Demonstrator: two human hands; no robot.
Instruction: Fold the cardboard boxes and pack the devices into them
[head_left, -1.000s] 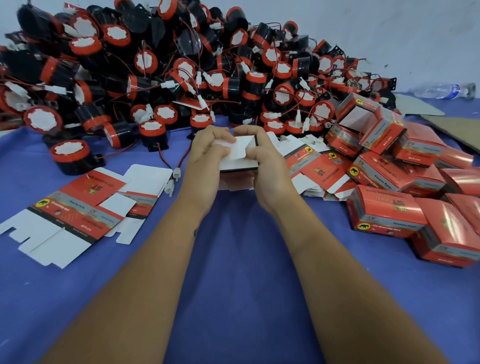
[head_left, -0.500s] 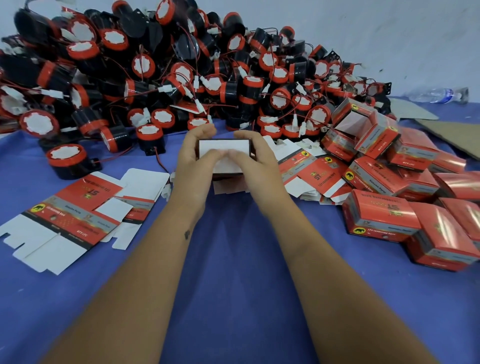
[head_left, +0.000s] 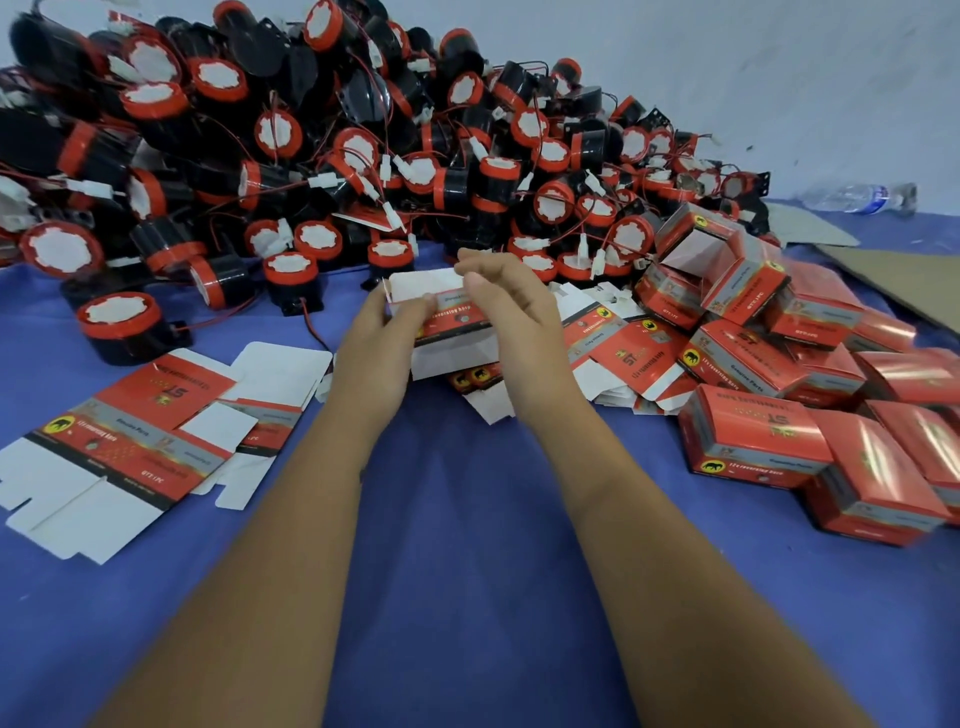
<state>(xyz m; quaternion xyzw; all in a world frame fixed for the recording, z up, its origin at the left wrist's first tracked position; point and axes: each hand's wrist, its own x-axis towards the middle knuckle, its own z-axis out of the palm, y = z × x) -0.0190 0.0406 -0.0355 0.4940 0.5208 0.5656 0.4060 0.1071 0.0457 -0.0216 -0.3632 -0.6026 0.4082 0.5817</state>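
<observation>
My left hand (head_left: 382, 338) pinches the box (head_left: 447, 322) by its left end, thumb on top near the white flap (head_left: 426, 283), so the carton stays up off the cloth (head_left: 467, 519) while I work it. My right hand (head_left: 511, 306) lies over the box's right side, fingers fairly straight and pressing rather than curled round it; I judge it is pushing a panel or flap down, though the exact contact is hidden under the palm. The box is between both hands, mid-table, just in front of the device pile (head_left: 311, 145), half formed: flap up, white inside showing below.

Flat blanks (head_left: 130, 441) lie to my left within reach, more blanks (head_left: 618, 343) just right of my hands, so the next carton is close. Done boxes (head_left: 753, 441) are heaped on the right, out of the work spot. One open box (head_left: 696, 249) sits at the pile's edge. Devices are stacked behind, wires tangled, nearest ones close enough to grab once the box is squared.

Step, by my guess: closing one end of the box, before loading a device. Risk: thin flap may crease if pressed off-line.

Bottle (head_left: 857, 197) lies far right by the wall.
</observation>
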